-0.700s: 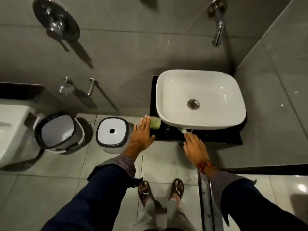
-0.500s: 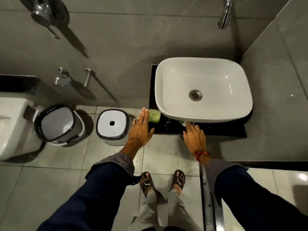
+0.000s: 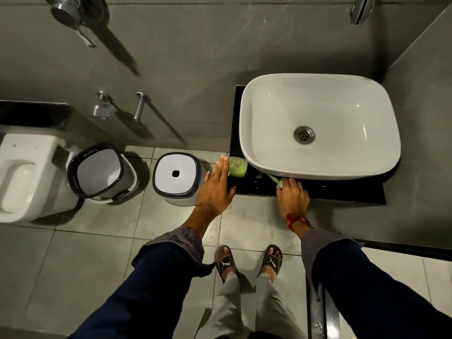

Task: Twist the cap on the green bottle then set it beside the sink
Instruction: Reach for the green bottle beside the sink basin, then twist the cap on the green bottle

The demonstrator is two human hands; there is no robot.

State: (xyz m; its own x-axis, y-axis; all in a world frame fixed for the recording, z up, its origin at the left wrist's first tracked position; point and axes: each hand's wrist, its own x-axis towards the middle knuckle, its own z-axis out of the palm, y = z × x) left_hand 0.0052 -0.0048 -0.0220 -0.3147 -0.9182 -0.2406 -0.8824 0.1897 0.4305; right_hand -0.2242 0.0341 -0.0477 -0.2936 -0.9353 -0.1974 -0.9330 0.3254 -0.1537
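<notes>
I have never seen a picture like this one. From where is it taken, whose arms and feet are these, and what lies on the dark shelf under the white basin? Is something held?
There is no machine here. A person wears a wide-angle camera on the head, so you look down along their own arms and feet, and the wide lens bends the room.

The left hand is open and flat, its fingers resting against the green bottle, not closed around it. The bottle stands on the dark counter, at the left front corner of the white sink.

The right hand is at the counter's front edge, its fingertips on a small pale green object I cannot identify. Whether it grips this is unclear.

On the floor stand two bins and a toilet.
</notes>
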